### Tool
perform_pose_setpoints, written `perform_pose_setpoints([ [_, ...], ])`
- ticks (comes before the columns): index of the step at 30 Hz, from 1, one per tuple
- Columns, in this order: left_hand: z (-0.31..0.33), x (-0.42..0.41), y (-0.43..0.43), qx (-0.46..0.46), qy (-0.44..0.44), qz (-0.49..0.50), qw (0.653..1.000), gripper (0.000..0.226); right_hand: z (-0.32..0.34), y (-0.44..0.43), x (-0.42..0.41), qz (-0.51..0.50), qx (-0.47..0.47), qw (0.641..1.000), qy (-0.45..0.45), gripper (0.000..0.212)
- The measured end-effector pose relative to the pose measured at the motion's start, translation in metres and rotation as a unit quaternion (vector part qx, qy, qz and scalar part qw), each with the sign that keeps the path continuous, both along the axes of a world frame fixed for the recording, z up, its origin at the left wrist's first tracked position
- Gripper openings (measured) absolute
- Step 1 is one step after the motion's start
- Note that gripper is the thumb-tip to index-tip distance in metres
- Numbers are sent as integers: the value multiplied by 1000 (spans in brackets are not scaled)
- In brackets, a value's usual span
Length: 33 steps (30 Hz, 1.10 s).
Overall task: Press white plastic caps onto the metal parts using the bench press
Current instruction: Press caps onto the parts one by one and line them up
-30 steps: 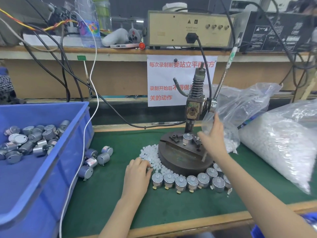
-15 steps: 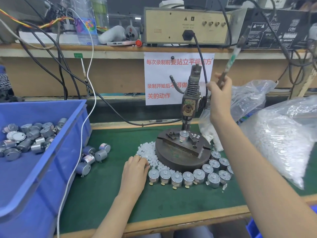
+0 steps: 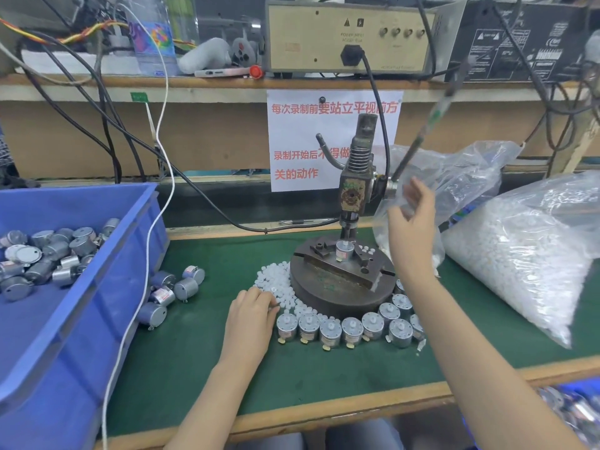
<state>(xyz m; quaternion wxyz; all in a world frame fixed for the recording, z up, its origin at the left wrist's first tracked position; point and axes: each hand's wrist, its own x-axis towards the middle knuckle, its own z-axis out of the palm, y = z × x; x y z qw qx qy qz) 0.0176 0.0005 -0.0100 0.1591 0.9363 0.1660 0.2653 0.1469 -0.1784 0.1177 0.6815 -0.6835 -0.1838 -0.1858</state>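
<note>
The grey metal bench press (image 3: 354, 190) stands on its round dark base (image 3: 324, 297) on the green tabletop (image 3: 324, 378). One small cylindrical metal part (image 3: 344, 251) sits upright in the fixture under the ram.

The right hand (image 3: 410, 222) is raised beside the press. Its grip is wide, fingers spread and holding nothing, just below the blurred long lever (image 3: 418, 142).

The left hand (image 3: 251, 319) rests palm down with its fingertips on the heap of white plastic caps (image 3: 276, 284) at the base's left edge. Whether its grip holds a cap cannot be told.

An arc of upright capped metal parts (image 3: 352, 329) lies against the base's front. Uncapped parts lie in the blue plastic bin (image 3: 81, 319).
</note>
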Motion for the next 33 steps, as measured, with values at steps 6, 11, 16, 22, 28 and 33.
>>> perform_pose_setpoints([
  [6,-1,0,0,-29,-3,23,999,14,-62,20,2,-15,-281,956,78,41],
  [11,-1,1,2,-39,-5,16,999,14,-65,38,13,-43,-392,919,15,39],
  [16,-2,0,3,-36,2,0,999,13,-68,36,10,-72,-453,886,-69,36],
  [22,-1,-1,1,-37,-1,-6,999,16,-76,-1,-7,-61,-269,961,-35,33],
  [28,-1,-1,1,-30,-4,-5,1000,18,-88,-63,-11,-107,-226,967,44,30],
  [33,0,-1,0,-29,-3,-11,1000,17,-99,-112,-26,-155,-273,948,49,29],
])
